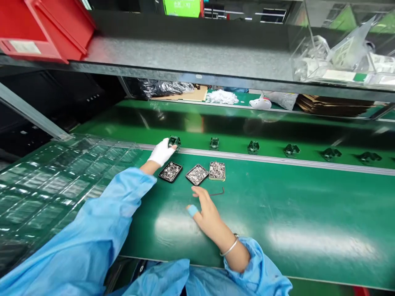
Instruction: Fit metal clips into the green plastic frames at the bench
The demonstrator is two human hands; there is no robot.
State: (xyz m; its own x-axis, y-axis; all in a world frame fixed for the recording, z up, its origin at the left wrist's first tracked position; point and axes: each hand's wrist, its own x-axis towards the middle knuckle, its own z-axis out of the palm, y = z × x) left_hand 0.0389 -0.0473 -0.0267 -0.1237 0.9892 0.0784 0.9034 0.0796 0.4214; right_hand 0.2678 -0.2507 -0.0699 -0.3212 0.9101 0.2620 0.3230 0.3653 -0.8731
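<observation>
My left hand (162, 152), in a white glove with a bare fingertip showing, is closed on a small dark green open-framed part (174, 142) at the far strip of the bench. My right hand (208, 212) is bare, with a blue band round the thumb, and hovers over the green surface with fingers apart and nothing in them. Just beyond it lies an L-shaped hex key (218, 192). Three small trays of tiny metal pieces stand between my hands and the rail: a left tray (170, 171), a middle tray (196, 175) and a right tray (217, 170).
Similar dark green parts (214, 143) sit in a spaced row behind the metal rail (247, 155). Clear plastic blister trays (61, 181) lie at left. Overhead, a grey shelf (191, 49) carries a red bin (46, 31) and a clear box (342, 57) of bags.
</observation>
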